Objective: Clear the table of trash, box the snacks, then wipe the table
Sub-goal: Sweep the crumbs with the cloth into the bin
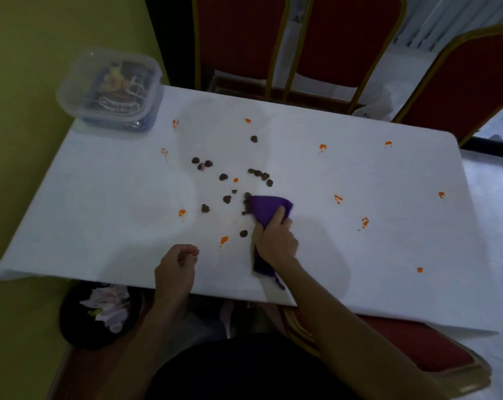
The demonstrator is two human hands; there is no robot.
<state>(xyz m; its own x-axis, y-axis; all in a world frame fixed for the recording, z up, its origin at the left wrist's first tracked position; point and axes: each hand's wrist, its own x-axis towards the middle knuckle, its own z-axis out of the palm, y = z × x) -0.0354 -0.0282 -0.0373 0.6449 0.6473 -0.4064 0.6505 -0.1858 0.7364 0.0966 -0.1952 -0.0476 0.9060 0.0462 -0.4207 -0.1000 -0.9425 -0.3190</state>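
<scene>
From the head camera, the bench (360, 174) lay under a white cover, its long edge running from lower left to right. The right grip (276, 243), a bare hand, was clamped round a purple cloth (269, 207). The fingers curled over the bunched middle, the front of the cloth was spread flat on the cover near the bench's centre, and a tail of it trailed back under the wrist toward the near edge. The cloth's leading edge touched a small heap of brown lumps (247, 203). More brown lumps were scattered just beyond and to the left of it, singly and in short rows. Orange smears (322, 147) dotted the cover all round, some near the lumps, others well apart toward the right end and the near right corner. The left grip (176, 269), also a bare hand, rested near the bench's front edge, left of the cloth and apart from it. Its fingers were drawn together into the palm with nothing showing in them. At the far left corner stood a clear plastic box (109, 90) with its lid on and snack packets inside. Below the bench's near left edge sat a dark bin (71, 321) holding crumpled paper. Red chairs with gold frames (238, 33) stood along the far side, and another was close at the near right.
</scene>
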